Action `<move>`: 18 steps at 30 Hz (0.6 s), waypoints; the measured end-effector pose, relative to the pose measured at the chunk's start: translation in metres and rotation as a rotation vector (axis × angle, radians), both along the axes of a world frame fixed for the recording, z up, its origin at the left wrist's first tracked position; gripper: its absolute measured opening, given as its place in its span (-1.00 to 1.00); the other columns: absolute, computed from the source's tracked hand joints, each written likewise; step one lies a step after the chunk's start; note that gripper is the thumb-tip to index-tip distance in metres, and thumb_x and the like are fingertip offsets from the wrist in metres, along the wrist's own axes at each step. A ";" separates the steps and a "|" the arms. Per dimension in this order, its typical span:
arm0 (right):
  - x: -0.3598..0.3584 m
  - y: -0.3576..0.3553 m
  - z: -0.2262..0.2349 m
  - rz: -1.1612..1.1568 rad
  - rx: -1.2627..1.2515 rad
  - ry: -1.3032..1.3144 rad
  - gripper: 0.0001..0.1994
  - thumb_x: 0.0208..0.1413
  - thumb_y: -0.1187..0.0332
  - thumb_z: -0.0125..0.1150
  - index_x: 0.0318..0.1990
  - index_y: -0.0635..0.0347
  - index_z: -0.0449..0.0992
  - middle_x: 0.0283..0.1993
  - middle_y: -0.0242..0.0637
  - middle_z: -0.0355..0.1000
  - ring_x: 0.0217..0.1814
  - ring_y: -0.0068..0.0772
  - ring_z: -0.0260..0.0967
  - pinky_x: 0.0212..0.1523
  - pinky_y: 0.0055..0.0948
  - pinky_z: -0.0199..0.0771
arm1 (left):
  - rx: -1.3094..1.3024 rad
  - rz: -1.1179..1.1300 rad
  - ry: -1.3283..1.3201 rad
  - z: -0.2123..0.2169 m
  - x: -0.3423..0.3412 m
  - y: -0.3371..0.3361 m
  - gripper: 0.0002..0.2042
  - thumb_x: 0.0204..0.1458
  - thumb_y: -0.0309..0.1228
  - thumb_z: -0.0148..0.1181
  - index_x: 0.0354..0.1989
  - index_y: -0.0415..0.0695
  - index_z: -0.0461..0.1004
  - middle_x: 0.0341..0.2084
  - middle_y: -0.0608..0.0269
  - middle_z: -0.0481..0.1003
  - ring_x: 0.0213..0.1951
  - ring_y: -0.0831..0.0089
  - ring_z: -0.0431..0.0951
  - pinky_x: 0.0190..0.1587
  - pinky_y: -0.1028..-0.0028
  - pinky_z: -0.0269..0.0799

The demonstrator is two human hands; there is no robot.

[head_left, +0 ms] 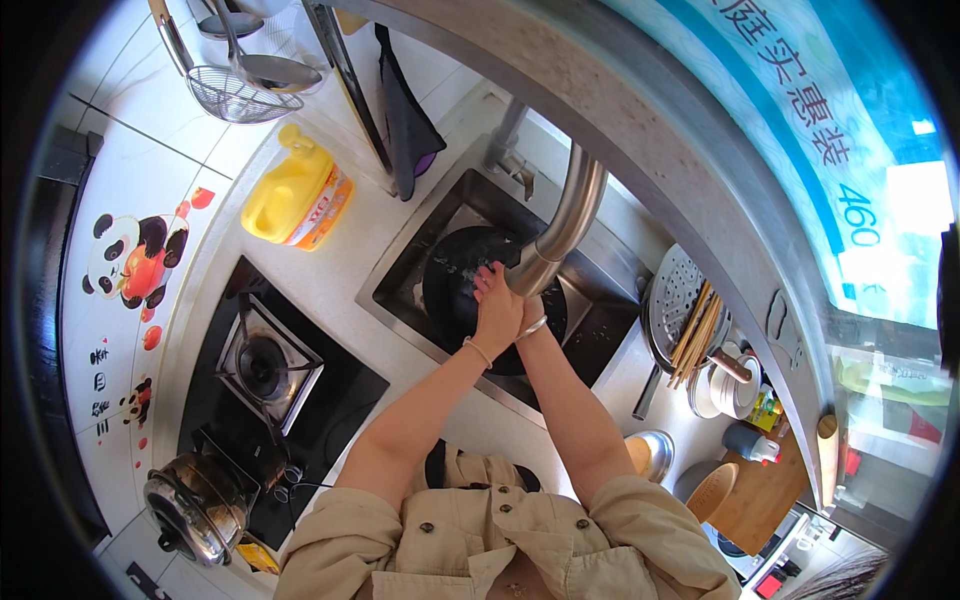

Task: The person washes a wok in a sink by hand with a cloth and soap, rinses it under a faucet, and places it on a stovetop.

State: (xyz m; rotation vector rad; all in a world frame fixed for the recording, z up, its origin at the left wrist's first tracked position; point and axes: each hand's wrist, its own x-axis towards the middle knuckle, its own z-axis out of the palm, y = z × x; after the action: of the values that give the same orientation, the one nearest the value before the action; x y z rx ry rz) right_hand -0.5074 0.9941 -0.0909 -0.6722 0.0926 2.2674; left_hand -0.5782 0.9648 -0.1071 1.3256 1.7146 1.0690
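Observation:
Both hands meet over the dark sink (620, 310), just under the end of a thick metal faucet (572, 205). My left hand (496, 312) has its fingers stretched out and apart, with nothing seen in them. My right hand (530, 311) lies close against it at the wrist, a bracelet around its own wrist; its fingers are hidden behind the left hand and the faucet end. Below them a round black wok (450, 300) rests in the sink, with wet, glinting patches inside. Whether water is running cannot be made out.
Left of the sink stand a yellow jug (290, 195) and a black gas stove (330, 385) with a lidded metal pot (200, 505). To the right are a perforated steel strainer (675, 290), wooden chopsticks (693, 340), stacked white dishes (735, 392) and a cutting board (765, 490).

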 end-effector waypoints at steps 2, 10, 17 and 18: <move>0.003 0.002 -0.004 0.006 0.080 0.164 -0.64 0.13 0.10 -0.06 -0.05 0.14 0.37 0.03 -0.18 0.33 0.07 -0.15 0.26 0.04 -0.20 0.31 | 0.152 0.130 0.096 -0.010 0.009 -0.002 -0.42 0.02 -0.26 0.11 0.24 0.18 0.06 0.16 0.00 0.17 0.14 0.10 0.23 0.25 0.38 -0.04; -0.011 -0.019 0.046 -0.039 -0.154 -0.110 -0.75 0.16 0.22 -0.06 -0.05 0.01 0.39 -0.04 -0.36 0.38 0.04 -0.38 0.28 0.15 -0.24 0.16 | 0.014 -0.065 0.514 0.040 -0.035 0.007 -0.67 0.09 -0.24 -0.09 0.00 -0.08 0.35 0.10 0.06 0.21 0.12 0.13 0.22 0.13 -0.11 -0.02; 0.002 0.005 0.037 -0.027 -0.191 -0.104 -0.82 0.10 0.15 0.01 -0.36 0.03 0.37 -0.40 -0.36 0.35 -0.42 -0.45 0.30 -0.42 -0.44 0.31 | -0.042 -0.058 -0.191 0.027 -0.042 -0.005 -0.59 0.19 -0.20 -0.20 0.12 -0.19 0.25 0.15 -0.06 0.17 0.16 0.09 0.19 0.19 0.36 0.06; 0.007 0.008 0.024 0.002 -0.185 -0.060 -0.80 0.09 0.14 0.03 -0.42 0.03 0.35 -0.46 -0.37 0.32 -0.51 -0.46 0.26 -0.54 -0.50 0.28 | -0.042 -0.060 -0.180 0.027 -0.042 -0.007 -0.58 0.19 -0.21 -0.20 0.12 -0.21 0.24 0.14 -0.07 0.18 0.16 0.10 0.19 0.18 0.39 0.08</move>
State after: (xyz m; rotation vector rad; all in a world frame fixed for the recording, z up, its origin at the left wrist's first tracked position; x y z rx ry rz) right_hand -0.5001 1.0023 -0.0666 -0.8366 0.2757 2.2569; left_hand -0.6205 0.9576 -0.0797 1.2087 1.5472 1.0784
